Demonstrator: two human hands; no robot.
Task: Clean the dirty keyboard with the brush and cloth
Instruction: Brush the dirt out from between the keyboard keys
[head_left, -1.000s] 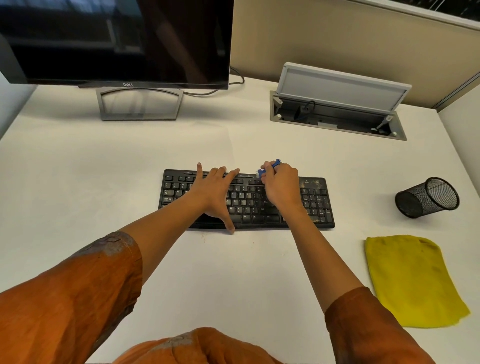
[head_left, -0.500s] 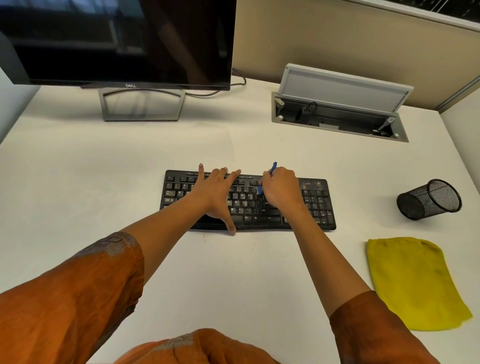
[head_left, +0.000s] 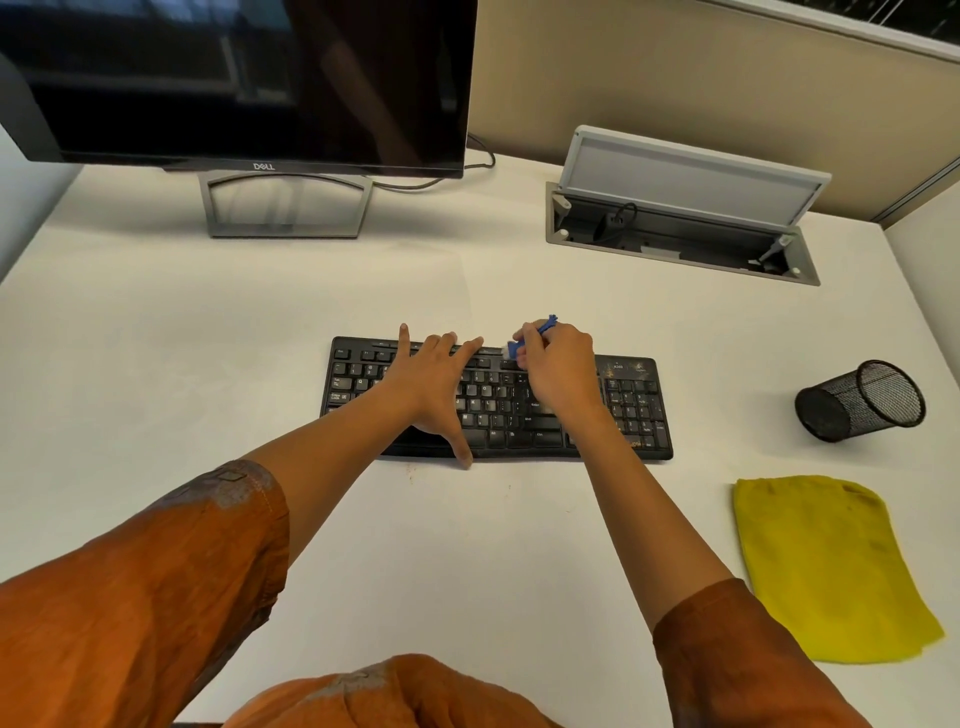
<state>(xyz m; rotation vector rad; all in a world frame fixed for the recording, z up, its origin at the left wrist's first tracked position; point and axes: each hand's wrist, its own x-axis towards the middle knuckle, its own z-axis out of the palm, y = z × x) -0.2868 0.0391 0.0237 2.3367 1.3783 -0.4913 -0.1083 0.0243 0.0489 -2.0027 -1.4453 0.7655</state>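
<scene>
A black keyboard (head_left: 631, 405) lies across the middle of the white desk. My left hand (head_left: 434, 382) rests flat on its left half, fingers spread and straight, thumb at the front edge. My right hand (head_left: 558, 366) grips a small blue brush (head_left: 524, 343); its white bristle end sits at the top key row near the keyboard's middle, and the blue handle tip sticks out behind my fingers. A yellow cloth (head_left: 826, 566) lies flat on the desk to the front right, apart from both hands.
A black mesh pen cup (head_left: 862, 400) lies on its side right of the keyboard. A Dell monitor (head_left: 234, 78) on a grey stand (head_left: 285, 208) fills the back left. An open cable hatch (head_left: 680, 208) sits at the back right, before a beige partition.
My right hand has swept the brush from the middle keys back up to the top row. The left hand has stayed flat on the keyboard.
</scene>
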